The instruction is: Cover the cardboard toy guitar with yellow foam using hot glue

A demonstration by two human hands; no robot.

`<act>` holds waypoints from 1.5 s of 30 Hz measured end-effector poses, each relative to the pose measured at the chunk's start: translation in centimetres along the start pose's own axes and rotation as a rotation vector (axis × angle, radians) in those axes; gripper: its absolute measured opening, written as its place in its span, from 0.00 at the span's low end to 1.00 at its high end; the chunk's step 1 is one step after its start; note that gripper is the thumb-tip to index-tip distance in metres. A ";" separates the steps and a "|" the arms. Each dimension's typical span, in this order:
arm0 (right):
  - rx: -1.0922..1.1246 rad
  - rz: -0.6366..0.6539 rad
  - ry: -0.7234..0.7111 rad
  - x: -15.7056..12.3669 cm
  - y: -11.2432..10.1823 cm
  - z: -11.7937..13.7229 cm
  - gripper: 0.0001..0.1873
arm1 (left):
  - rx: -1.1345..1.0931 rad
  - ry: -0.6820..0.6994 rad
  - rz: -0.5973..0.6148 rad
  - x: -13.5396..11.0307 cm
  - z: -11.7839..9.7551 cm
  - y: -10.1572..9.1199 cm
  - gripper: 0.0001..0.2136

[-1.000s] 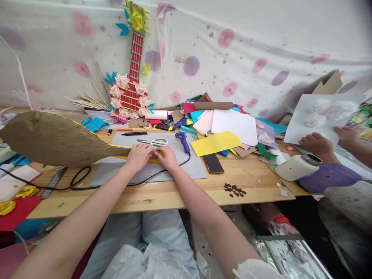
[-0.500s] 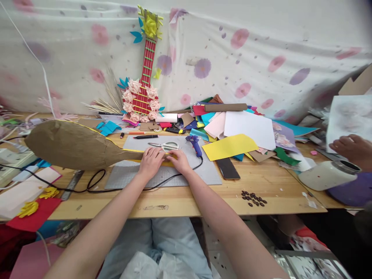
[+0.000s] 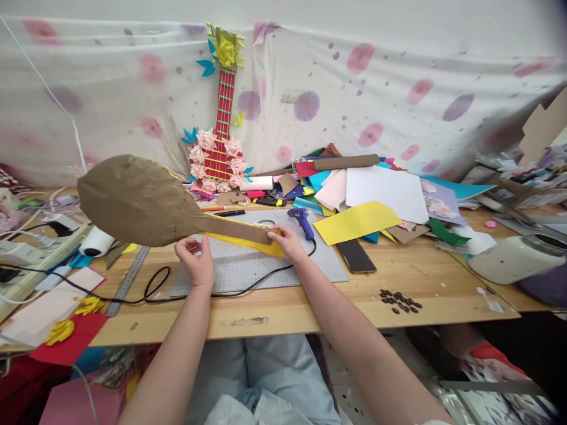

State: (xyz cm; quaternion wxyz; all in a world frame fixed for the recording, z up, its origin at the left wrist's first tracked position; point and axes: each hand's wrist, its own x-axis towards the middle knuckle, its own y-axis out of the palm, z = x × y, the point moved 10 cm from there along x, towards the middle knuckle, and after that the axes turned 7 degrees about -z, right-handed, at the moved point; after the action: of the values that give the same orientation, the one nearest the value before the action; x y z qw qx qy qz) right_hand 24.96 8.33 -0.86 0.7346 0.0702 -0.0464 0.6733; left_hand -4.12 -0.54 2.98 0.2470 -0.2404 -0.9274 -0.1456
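A brown paper lute, with a round body and a long neck, is held tilted above the table. Yellow paper shows along the neck's lower edge. My right hand pinches the far end of the neck, thumb on top. At the lower edge, where body meets neck, my left hand has its fingers curled against the lute; the contact is partly hidden. Just beyond my right hand, a blue hot glue gun lies on the grey cutting mat. Behind the neck, scissors are mostly covered.
A red paper guitar with pink flowers leans on the wall curtain. Coloured paper sheets, a phone and brown beads lie to the right. A black cord crosses the mat. A metal ruler lies left.
The lute has been raised and turned, moving right. My left hand has slid from the neck to the body's lower edge. The co-worker's hand at right has left the view.
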 end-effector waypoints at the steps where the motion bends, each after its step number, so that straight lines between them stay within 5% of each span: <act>1: 0.037 -0.001 0.023 -0.1 0.3 -0.1 0.15 | -0.076 -0.108 0.019 -0.2 1.2 0.5 0.18; 4: 0.163 0.020 0.093 -0.7 1.7 -0.4 0.16 | -0.315 -0.414 0.199 -1.7 3.6 3.6 0.22; 7: 0.277 0.048 0.188 -1.4 3.4 -1.3 0.17 | -0.418 -0.565 0.366 -3.4 3.6 6.0 0.22; 12: 0.225 0.026 0.234 -1.7 4.2 -3.1 0.18 | -0.374 -0.528 0.286 -3.3 3.1 5.2 0.21; 18: -0.088 0.003 -0.029 -1.1 3.4 -1.1 0.17 | -0.370 -0.562 0.277 -2.9 4.1 5.3 0.20; 21: -0.216 -0.093 -0.178 -1.0 0.5 2.1 0.20 | -0.363 -0.563 0.245 -2.1 4.6 4.8 0.20; 23: -0.305 -0.303 -0.193 -0.9 -3.8 3.7 0.20 | -0.338 -0.556 0.213 -1.4 5.1 4.3 0.19; 26: -0.496 -0.632 -0.082 -1.4 -10.4 4.4 0.24 | -0.309 -0.538 0.182 -0.6 5.7 3.6 0.18; 29: -0.660 -0.755 -0.026 -1.2 -13.2 4.0 0.24 | -0.312 -0.519 0.178 -0.3 6.0 3.4 0.18; 33: -0.803 -0.633 -0.081 0.9 -11.8 2.6 0.28 | -0.311 -0.516 0.196 -0.4 6.2 3.8 0.17; 36: -0.777 -0.469 0.011 2.5 -10.5 0.4 0.20 | -0.279 -0.528 0.226 -0.4 6.5 4.2 0.18; 40: -0.489 -0.434 -0.030 2.4 -10.1 0.7 0.18 | -0.267 -0.532 0.220 -0.2 6.7 4.1 0.18; 45: -0.185 -0.086 -0.004 0.1 -5.4 1.9 0.22 | -0.269 -0.515 0.216 -0.1 6.7 4.0 0.16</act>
State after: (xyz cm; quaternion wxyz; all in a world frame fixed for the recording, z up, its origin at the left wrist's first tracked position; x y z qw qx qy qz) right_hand 30.35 7.70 0.86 0.7662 0.0056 -0.1068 0.6337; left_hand -4.57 5.37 -2.04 -0.0163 -0.3969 -0.9010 -0.1740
